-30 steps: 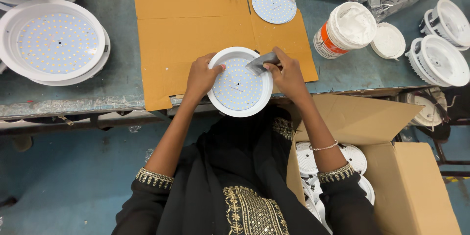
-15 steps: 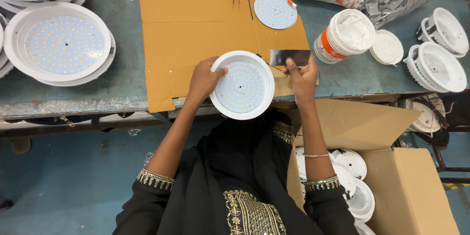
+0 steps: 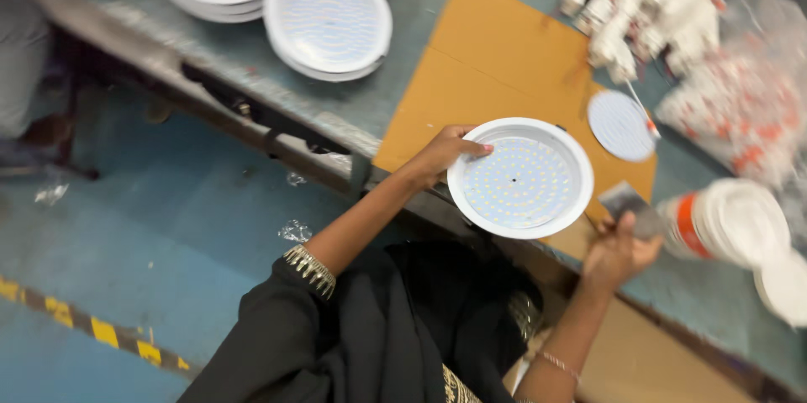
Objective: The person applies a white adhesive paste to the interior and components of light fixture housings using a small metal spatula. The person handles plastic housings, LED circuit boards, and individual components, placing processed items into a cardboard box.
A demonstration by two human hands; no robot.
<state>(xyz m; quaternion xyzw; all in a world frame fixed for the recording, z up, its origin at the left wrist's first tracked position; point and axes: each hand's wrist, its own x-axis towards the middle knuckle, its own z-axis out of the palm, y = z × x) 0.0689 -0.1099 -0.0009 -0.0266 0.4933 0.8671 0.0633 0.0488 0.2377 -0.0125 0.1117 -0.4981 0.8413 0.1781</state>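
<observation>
Over the near edge of the grey-green workbench (image 3: 403, 75), above a sheet of brown cardboard (image 3: 496, 67), the left hand (image 3: 445, 153) holds a round white lamp (image 3: 519, 178) by its rim, fingers curled closed over the left side of the rim with the thumb on the face. Being a disc, the lamp has no long axis to speak of; its open face points up toward the camera and is tipped slightly, so the circle reads as a faint oval. It looks like a shallow white dish with a raised outer ring, and its inner plate is covered in rows of tiny pale dots around a small dark hole at the centre. The right hand (image 3: 616, 253) sits just right of and below the lamp, apart from it, closed around a small grey card (image 3: 629, 200) that sticks up from the fingers. Just beside that hand stands a white tub (image 3: 730, 222) with an orange band, lying at a slant in the blurred view. A flat round white disc (image 3: 620, 124) rests on the cardboard past the lamp, with a thin wire at its right edge. Further back, more white lamps (image 3: 328, 21) are stacked on the bench, and a heap of small white and red parts (image 3: 647, 0) lies at the far right, too blurred to make out.
</observation>
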